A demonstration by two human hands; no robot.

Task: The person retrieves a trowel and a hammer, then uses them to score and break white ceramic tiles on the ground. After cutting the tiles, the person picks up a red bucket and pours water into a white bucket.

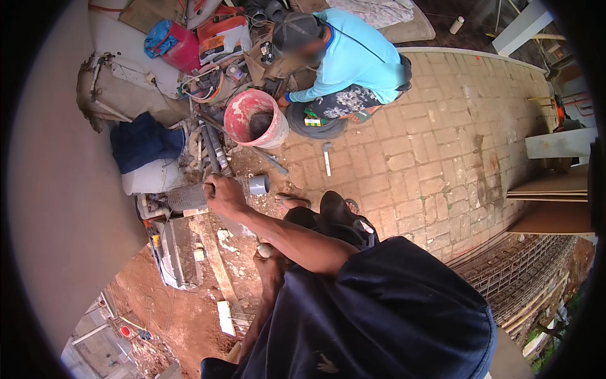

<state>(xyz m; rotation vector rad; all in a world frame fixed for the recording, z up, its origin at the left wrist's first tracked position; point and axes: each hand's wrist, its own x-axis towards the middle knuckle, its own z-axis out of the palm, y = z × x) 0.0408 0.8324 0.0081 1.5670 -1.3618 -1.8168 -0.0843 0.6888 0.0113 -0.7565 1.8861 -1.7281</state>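
My right hand (225, 194) is closed above a roll of wire mesh (185, 198); what its fingers hold, if anything, is hidden. Just beyond it, a short grey plastic pipe end (259, 184) pokes out. Lower down, my left hand (270, 268) is curled around a small whitish, rounded thing (264, 250) that I cannot name. Between the two hands lies a flat grey surface (238, 228), partly covered by my right forearm. A wooden plank (215, 256) runs down the ground to the left of my left hand.
A co-worker in a light blue top (356, 57) squats ahead, beside a red, cement-stained bucket (278, 131). A hammer (327, 159) lies on the brick paving (404, 151). Pipes (213, 146) and a dark cloth (144, 144) are at the left; a steel rebar cage (521, 278) is at the right.
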